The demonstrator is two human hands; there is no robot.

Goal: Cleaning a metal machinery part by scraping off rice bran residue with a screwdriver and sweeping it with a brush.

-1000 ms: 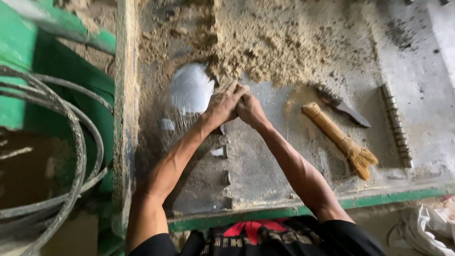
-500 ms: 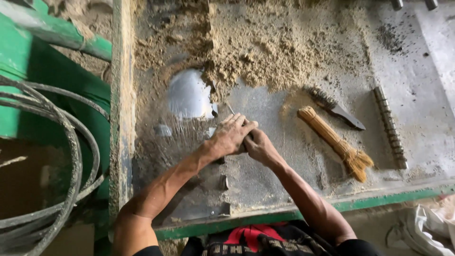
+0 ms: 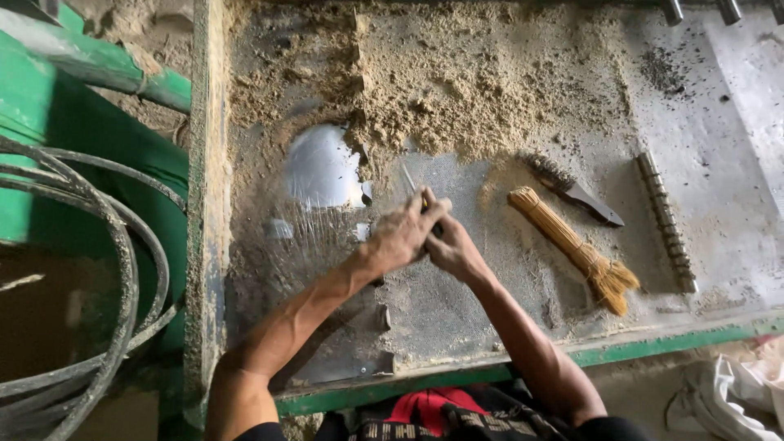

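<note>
Now both arms stretched fwd, L hand (image 3: 404, 233) over R hand (image 3: 449, 249), fingers clamped together round thin rod (image 3: 412, 184) | rod pale, slim, tip poking up-left over dusty table (image 3: 490, 327) centre | counts: 1 rod, 1 broom (image 3: 572, 245), 1 brush (image 3: 572, 186), 1 disc (image 3: 320, 170)

Desk (image 3: 457, 318) — dull grey metal, rough with a gritty film; green paint on its front edge. Sawdust (image 3: 490, 90): tan, coarse, matt. Blade (image 3: 320, 171): bare steel, smooth, with a soft sheen. Brush (image 3: 572, 245) — bundled straw-coloured fibres, dry and matt. Rod (image 3: 665, 220): ridged grey metal, dusty. Hoses (image 3: 106, 245): dark rubber, dull. Cloth (image 3: 719, 396): whitish, crumpled.
</note>
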